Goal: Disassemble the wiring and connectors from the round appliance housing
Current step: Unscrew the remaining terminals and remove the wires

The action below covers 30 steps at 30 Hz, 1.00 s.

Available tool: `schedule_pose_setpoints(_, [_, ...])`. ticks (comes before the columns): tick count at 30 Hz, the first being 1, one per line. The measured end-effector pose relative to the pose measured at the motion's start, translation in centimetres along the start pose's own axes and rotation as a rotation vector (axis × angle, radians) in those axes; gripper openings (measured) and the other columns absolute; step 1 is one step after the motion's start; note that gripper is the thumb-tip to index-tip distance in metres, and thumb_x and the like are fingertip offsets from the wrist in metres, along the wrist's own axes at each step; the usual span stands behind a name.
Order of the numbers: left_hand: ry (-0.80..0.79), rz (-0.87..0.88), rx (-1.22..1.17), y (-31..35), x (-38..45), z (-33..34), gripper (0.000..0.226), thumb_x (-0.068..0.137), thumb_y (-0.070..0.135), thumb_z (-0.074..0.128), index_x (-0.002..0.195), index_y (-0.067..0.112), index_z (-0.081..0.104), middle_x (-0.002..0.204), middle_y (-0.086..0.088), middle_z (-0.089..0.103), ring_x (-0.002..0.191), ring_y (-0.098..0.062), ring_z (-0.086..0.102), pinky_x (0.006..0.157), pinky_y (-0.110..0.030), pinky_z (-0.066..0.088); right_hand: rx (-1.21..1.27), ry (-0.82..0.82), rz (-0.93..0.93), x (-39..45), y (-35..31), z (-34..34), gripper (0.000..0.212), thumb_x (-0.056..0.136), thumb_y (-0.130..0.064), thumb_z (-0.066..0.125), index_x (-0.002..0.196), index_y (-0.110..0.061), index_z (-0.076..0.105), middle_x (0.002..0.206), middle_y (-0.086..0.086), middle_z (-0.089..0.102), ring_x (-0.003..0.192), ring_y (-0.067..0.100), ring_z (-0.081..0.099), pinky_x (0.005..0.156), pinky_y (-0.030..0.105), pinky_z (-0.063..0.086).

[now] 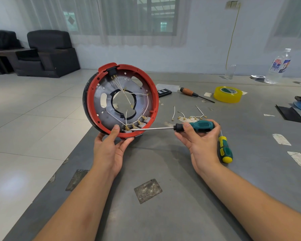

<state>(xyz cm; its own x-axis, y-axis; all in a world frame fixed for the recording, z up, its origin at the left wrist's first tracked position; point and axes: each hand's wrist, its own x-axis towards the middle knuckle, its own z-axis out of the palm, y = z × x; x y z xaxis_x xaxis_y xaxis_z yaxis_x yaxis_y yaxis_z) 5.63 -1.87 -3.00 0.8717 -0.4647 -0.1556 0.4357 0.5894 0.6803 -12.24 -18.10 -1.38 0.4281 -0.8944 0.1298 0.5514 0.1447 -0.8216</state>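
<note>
At centre frame the left hand (109,150) grips the red round housing (120,100) on edge above the bench (163,171), turning its wired inside toward the right hand (201,138), whose fingers wrap the teal screwdriver (174,126), tip at the lowest brass connector (127,128).

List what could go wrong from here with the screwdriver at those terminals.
1. The teal screwdriver tip sits at the brass terminals, right beside the left hand's thumb; a slip could jab it.
2. The red housing is held upright by that one hand at its lower rim, so pushing may tip or twist it.
3. Loose wire pieces lie on the table near the right hand, which could scatter them.
</note>
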Motion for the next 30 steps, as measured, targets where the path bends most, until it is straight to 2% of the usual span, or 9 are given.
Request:
schedule_pose_setpoints(6, [-0.009,-0.014,0.060,0.1,0.2,-0.1,0.061,0.098,0.005,0.072,0.152,0.005,0.043,0.131,-0.021,0.070,0.098,-0.040,0.078,0.075,-0.050,0.066,-0.101,-0.023,-0.066,0.6,-1.0,0.4,0.062,0.090,-0.004,0.075,0.130,-0.029,0.036,0.133,0.024,0.047,0.093,0.031,0.076,0.076,0.041,0.063])
schedule_pose_setpoints(14, [-0.026,-0.017,0.092,0.0,0.0,0.1,0.062,0.098,0.004,0.071,0.153,0.005,0.042,0.127,-0.019,0.073,0.100,-0.042,0.078,0.075,-0.049,0.066,-0.184,-0.067,-0.151,1.1,-1.5,0.3,0.061,0.089,-0.007,0.076,0.124,-0.040,0.039,0.131,0.016,0.042,0.106,0.034,0.072,0.077,0.043,0.063])
schedule_pose_setpoints(18, [-0.034,-0.020,0.105,0.1,0.0,0.2,0.060,0.098,0.004,0.071,0.151,0.006,0.044,0.114,-0.015,0.079,0.099,-0.041,0.078,0.075,-0.049,0.066,-0.212,-0.086,-0.188,1.2,-1.6,0.5,0.059,0.089,-0.006,0.076,0.118,-0.044,0.042,0.128,0.012,0.041,0.103,0.033,0.073,0.073,0.040,0.064])
schedule_pose_setpoints(22, [-0.037,-0.015,0.119,0.1,-0.1,0.1,0.058,0.099,0.004,0.070,0.150,0.007,0.045,0.111,-0.013,0.080,0.098,-0.040,0.078,0.077,-0.050,0.066,-0.204,-0.068,-0.199,1.5,-2.0,0.2,0.059,0.088,-0.005,0.076,0.118,-0.043,0.042,0.131,0.015,0.040,0.110,0.037,0.070,0.075,0.043,0.064])
schedule_pose_setpoints(25, [-0.035,-0.019,0.115,0.3,0.0,-0.1,0.058,0.099,0.004,0.070,0.151,0.006,0.044,0.115,-0.015,0.078,0.098,-0.040,0.078,0.077,-0.049,0.067,-0.177,-0.064,-0.175,1.6,-2.1,0.0,0.058,0.088,-0.004,0.076,0.117,-0.041,0.041,0.133,0.018,0.039,0.104,0.036,0.073,0.076,0.045,0.063])
schedule_pose_setpoints(30, [-0.068,-0.012,0.131,0.3,-0.1,0.0,0.058,0.099,0.004,0.070,0.151,0.007,0.045,0.109,-0.012,0.080,0.101,-0.040,0.078,0.080,-0.050,0.066,-0.183,-0.067,-0.150,1.6,-1.9,0.0,0.058,0.086,-0.008,0.078,0.114,-0.046,0.043,0.135,0.020,0.040,0.109,0.039,0.070,0.077,0.047,0.063])
